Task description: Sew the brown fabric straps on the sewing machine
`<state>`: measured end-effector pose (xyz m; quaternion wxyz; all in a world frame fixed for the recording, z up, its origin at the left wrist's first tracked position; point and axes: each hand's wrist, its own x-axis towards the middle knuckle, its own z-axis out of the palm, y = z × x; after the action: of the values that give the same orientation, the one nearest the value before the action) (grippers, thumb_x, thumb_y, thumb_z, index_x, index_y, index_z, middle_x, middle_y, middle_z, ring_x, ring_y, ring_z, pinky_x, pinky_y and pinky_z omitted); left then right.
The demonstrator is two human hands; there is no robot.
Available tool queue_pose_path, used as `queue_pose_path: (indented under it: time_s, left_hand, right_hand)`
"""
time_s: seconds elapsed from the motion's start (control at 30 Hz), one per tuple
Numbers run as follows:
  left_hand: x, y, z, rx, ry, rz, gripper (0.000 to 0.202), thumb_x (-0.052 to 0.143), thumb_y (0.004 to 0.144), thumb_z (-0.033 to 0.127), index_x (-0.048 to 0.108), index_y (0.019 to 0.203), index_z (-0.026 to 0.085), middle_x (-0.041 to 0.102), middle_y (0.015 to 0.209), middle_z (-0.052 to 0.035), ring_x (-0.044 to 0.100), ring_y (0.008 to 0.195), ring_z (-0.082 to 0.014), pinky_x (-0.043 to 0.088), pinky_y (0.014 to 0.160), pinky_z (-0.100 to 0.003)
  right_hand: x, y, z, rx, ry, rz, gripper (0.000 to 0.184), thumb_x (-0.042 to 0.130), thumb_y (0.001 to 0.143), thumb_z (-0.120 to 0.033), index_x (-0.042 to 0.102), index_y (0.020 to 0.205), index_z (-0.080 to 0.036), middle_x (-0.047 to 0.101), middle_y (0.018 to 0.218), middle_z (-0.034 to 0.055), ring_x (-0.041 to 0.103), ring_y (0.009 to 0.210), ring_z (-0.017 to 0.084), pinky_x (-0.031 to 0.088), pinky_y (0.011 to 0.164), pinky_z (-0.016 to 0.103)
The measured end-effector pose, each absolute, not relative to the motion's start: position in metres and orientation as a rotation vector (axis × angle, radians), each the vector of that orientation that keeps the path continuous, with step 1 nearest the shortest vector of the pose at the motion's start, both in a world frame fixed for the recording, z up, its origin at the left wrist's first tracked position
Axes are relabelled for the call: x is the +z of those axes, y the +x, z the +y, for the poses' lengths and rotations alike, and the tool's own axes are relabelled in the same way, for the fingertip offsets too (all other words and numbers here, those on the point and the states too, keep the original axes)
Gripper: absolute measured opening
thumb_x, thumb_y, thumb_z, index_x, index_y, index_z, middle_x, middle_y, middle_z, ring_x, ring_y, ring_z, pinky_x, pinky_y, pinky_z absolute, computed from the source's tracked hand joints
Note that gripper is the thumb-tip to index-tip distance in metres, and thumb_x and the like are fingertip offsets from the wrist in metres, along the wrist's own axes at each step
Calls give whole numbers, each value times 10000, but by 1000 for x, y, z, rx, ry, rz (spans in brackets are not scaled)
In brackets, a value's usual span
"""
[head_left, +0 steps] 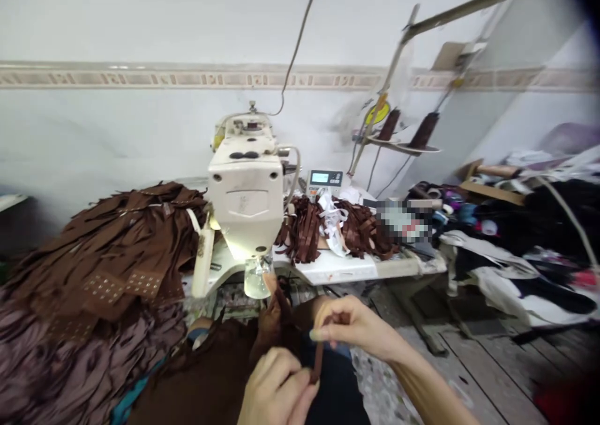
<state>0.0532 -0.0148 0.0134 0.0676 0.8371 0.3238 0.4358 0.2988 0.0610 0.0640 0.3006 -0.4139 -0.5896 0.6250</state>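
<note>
Between my two hands runs a narrow brown fabric strap [318, 357], held over my lap. My left hand [276, 387] pinches its lower end, while my right hand [349, 328] grips the upper part between thumb and fingers. Brown fabric [201, 375] covers my lap on the left, and a piece of it [274, 312] rises toward the sewing machine [246, 194]. The machine's needle area is partly hidden by a clear guard [257, 278].
Brown garment pieces [117, 237] are heaped at the left, above mauve fabric [94, 356]. Bundled brown straps [304, 228] and white strips [334, 222] lie on the machine table [342, 269]. Thread cones [424, 131] stand at the right, above cluttered rolls and cloth.
</note>
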Motion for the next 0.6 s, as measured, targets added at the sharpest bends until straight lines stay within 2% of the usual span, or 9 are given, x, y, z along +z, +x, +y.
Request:
queue_pose_path:
  time_s: [0.07,0.13,0.2,0.3,0.4,0.6]
  left_hand:
    - [34,52,-9,1451,2614,1169,228,596,1039,127,757,1201,132,778,1018,-133,736,974,-233,607,840,-333]
    - [48,54,-2,1485,2707,1395,363,562,1030,51,715,1350,128,773,1209,-161,693,1206,-273,549,998,-392]
    - [54,58,6,1453,2734,1609,396,543,1048,63,677,1418,113,750,1323,-174,646,1302,-291,484,1075,-423]
    - [53,65,19,1376,2721,1799,376,551,1079,152,653,1430,65,738,1371,-190,648,1286,-309,442,1097,-449]
    - [48,59,30,1379,2757,1778,359,585,1067,162,667,1401,60,766,1333,-178,672,1241,-315,443,1095,-470]
    - [55,10,45,1519,2853,1490,304,649,998,50,725,1276,149,823,1218,-104,725,1208,-283,512,1064,-459]
  right_hand:
    - [62,295,58,1663,-1121,-1582,450,850,878,-577,813,815,-133,666,612,-2,540,497,90,393,515,206]
    - [58,290,55,1691,-1127,-1661,484,772,945,-596,818,818,-131,683,621,14,553,495,94,390,519,210]
    - [50,281,52,1726,-1122,-1726,491,758,955,-598,820,812,-133,733,684,40,575,521,99,410,537,214]
    - [30,264,45,1836,-1112,-1708,485,829,880,-614,810,788,-138,780,760,62,590,533,110,463,552,229]
    - [11,247,38,1930,-1111,-1640,494,882,814,-625,799,774,-139,780,747,56,584,526,113,475,542,232]
    - [1,227,28,1916,-1108,-1666,548,783,907,-666,820,801,-129,804,776,81,555,495,90,397,515,213]
